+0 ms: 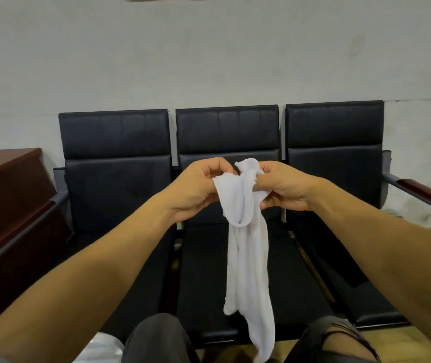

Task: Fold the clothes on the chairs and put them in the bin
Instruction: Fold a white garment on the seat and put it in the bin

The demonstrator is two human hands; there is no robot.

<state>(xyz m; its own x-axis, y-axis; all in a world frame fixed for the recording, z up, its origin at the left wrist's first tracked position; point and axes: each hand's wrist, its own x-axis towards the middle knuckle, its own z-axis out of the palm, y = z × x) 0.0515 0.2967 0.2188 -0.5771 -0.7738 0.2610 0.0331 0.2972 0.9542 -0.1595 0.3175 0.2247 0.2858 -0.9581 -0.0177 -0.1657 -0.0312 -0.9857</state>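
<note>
At the centre of the frame the person holds a pair of white socks (246,247) up in front of the middle seat of a row of black chairs (227,132). The left hand (196,189) pinches one cuff edge between curled fingers and thumb, while the right hand (285,187) grips the other edge, its fingers tucked into the fabric. Held apart like this, the cuff is spread open, probably so one sock can be rolled or turned over the other. The rest hangs straight down toward the person's knees at the bottom of the frame, letting gravity keep the lengths aligned. No bin can be seen; a wooden cabinet (7,184) stands at the left edge
</note>
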